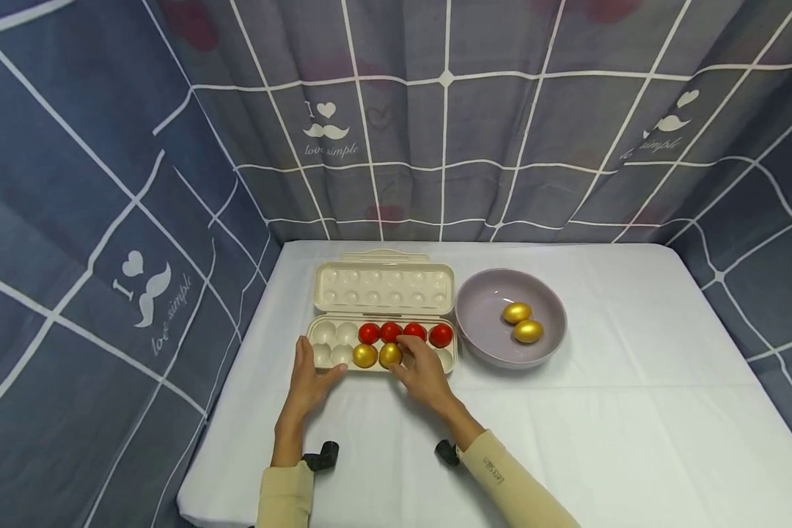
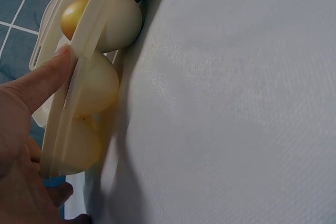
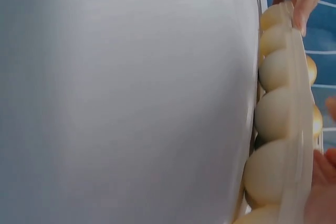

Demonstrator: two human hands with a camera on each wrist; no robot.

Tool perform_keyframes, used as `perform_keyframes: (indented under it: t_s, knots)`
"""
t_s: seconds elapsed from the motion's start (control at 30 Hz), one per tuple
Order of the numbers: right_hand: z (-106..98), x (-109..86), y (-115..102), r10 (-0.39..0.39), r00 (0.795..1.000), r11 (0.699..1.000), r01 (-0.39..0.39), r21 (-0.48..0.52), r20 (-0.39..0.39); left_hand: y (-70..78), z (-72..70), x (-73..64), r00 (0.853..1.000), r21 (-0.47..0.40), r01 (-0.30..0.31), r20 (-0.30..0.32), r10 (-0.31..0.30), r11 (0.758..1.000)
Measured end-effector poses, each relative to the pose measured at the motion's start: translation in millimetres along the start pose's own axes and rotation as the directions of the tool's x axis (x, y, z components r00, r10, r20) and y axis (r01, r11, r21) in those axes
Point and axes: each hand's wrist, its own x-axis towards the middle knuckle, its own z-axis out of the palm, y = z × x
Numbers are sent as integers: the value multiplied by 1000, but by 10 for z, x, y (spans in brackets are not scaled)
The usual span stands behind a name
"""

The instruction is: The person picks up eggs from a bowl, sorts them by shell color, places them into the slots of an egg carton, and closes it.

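Note:
A cream egg carton [image 1: 314, 323] lies with its lid raised on the table. My left hand [image 1: 308, 379] grips its left end, thumb [image 2: 52, 74] on the front rim and fingers around the side. A front-row golden egg [image 1: 364, 356] sits in its cup. Just right of it, another golden egg [image 1: 389, 355] is seated between the spread fingers and thumb of my right hand [image 1: 426, 374]. In the right wrist view a small gap shows between that egg [image 3: 317, 121] and the thumb. Several red eggs [image 1: 441, 335] fill the back row's right part.
Right of the carton stands a mauve bowl [image 1: 482, 323] with two golden eggs [image 1: 528, 331] inside. A white cloth [image 1: 607, 433] covers the table. A grey checked curtain [image 1: 409, 132] hangs behind, and another [image 1: 105, 352] closes the left side.

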Motion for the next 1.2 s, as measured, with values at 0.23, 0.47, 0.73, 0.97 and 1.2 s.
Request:
perform_keyframes:
  t_s: [0.23,0.47,0.73,0.97,1.2]
  knots:
    - [-292,-31,-291,-25,999,949,15,314,28,1,5,14,1000,-3,16,0,-16,1000]
    - [-530,-142,-358,21,999,923,-37,382,46,-5,-11,8,1000,10,29,5,-29,1000]
    - [-920,-211,-339,36,998,921,-10,390,-60,-14,-4,26,999,12,34,17,-34,999]
    - [-1341,-259,-84,119,969,922,-26,386,-219,-11,-1,25,999,8,45,27,-45,999]
    - [-1779,-282,236,252,942,924,-167,344,-223,-18,8,38,998,18,51,31,-52,999]
